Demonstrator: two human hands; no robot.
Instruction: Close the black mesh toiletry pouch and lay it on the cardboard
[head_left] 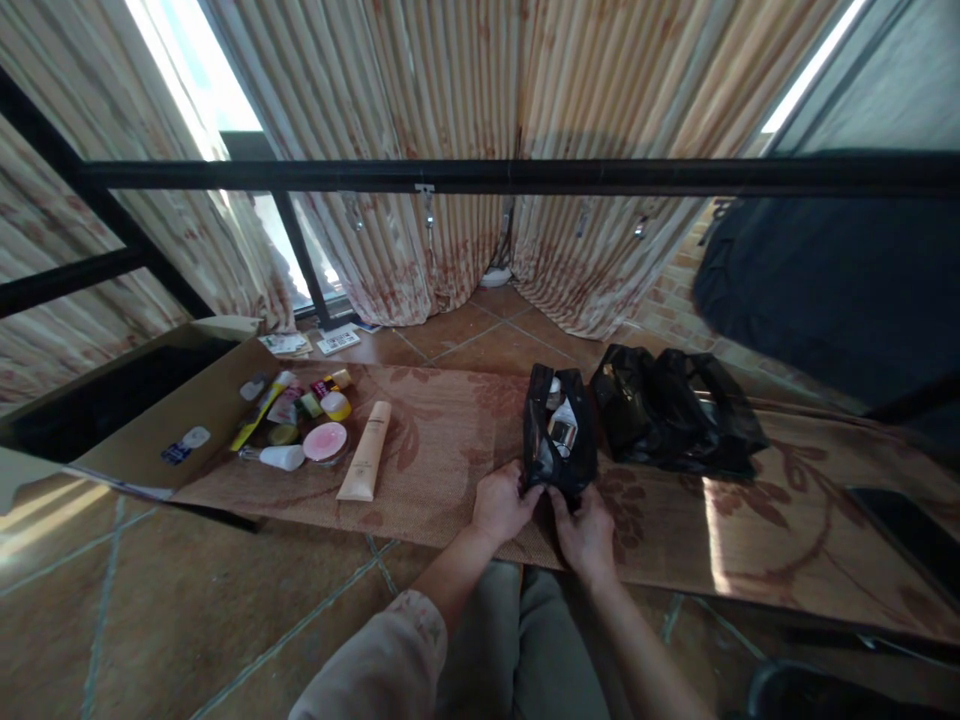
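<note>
- With a narrow grip, our left hand (507, 506) and right hand (586, 528) pinch the soft black boxy pouch (586, 436) at its near edge.
- It stands open on the brown floral-cloth-covered table (446, 450), small pale containers (556, 393) already inside.
- The beige plastic tube (366, 455) lies outside.

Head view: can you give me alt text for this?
A person's left hand and right hand hold the near side of an open black pouch with small items inside, on a reddish-brown patterned cloth. Leftward are a beige squeeze tube, small colourful containers and an open brown cardboard box; rightward, shiny black bags.
</note>
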